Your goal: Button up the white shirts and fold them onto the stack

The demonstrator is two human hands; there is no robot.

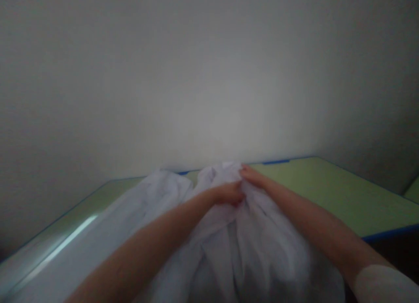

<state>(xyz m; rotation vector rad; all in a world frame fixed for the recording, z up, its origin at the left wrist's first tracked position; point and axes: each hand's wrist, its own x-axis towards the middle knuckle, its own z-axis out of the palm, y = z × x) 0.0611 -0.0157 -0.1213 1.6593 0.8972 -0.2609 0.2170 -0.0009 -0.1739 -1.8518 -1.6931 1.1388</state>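
Observation:
A large white cloth (262,246) lies bunched over the table and hangs in folds toward me. My left hand (231,193) is closed on a gathered part of it, pulling the folds together near the middle. Just beyond and to the right, my right hand (251,174) grips the same fabric close to its far edge, its fingers partly hidden by the cloth. Both arms reach forward. More of the cloth spreads to the left in a loose heap. The picture is dim and somewhat blurred.
The green table (330,194) has a blue edge strip and stands against a plain pale wall (209,76). A bright streak of reflected light (62,248) shows on its left part. Part of another green surface (413,189) appears at far right.

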